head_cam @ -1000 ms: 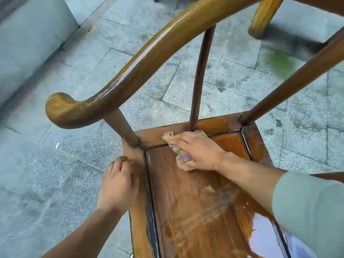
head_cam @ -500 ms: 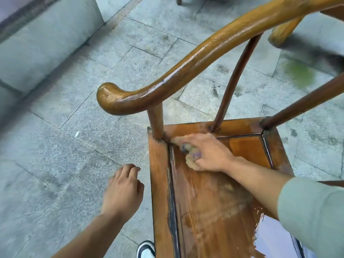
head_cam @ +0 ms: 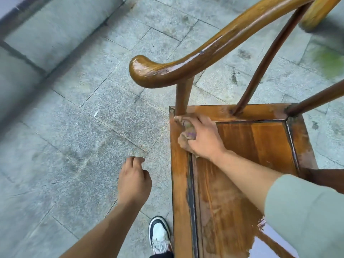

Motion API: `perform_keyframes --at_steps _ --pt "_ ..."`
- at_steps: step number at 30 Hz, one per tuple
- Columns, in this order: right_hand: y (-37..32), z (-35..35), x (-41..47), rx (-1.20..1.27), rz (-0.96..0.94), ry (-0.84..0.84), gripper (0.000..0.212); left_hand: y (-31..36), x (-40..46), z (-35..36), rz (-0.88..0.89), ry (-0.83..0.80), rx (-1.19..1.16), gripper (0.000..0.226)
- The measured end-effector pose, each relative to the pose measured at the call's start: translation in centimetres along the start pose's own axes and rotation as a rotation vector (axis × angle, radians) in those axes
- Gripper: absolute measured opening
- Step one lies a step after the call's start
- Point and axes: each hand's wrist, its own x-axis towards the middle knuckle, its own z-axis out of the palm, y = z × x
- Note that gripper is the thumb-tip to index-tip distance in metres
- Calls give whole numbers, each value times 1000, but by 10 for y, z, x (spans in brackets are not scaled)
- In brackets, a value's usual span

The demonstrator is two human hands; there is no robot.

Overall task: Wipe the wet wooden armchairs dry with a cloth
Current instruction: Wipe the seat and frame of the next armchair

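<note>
In the head view, the wooden armchair (head_cam: 251, 146) fills the right half, seen from above. Its seat is a flat panel of orange-brown wood with a straight grain, set inside a wider frame and edged by a dark groove. The surface shows dull, smeared streaks across the near part, and a glossy wet patch (head_cam: 260, 239) reflects light at the near right edge. A thick, rounded armrest (head_cam: 186, 66) sweeps in a curve from the upper right and ends in a bulbous, glossy knob; a short round post joins it to the front left corner of the seat, and two thinner dark spindles rise from the far edge.

The right hand (head_cam: 202, 138) presses a crumpled tan cloth (head_cam: 186, 135) with purplish marks onto that corner, at the base of the post, fingers curled over it. A pale green sleeve (head_cam: 307, 211) covers the forearm.

The left hand (head_cam: 134, 181) hangs beside the chair over the paving, touching nothing, fingers loosely curled.

The ground is rough, speckled grey stone paving (head_cam: 93, 118) with thin joints. A white and black shoe (head_cam: 160, 235) stands just beside the seat frame. No writing is legible.
</note>
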Motion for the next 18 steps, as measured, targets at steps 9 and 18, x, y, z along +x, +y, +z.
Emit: perform_keyframes --at_steps 9,18 --pt "9 21 -118 -140 -587 -620 61 0 -38 1 251 -147 168 47" --pt "110 -66 -91 -233 510 98 58 25 -54 22 331 -218 193 44"
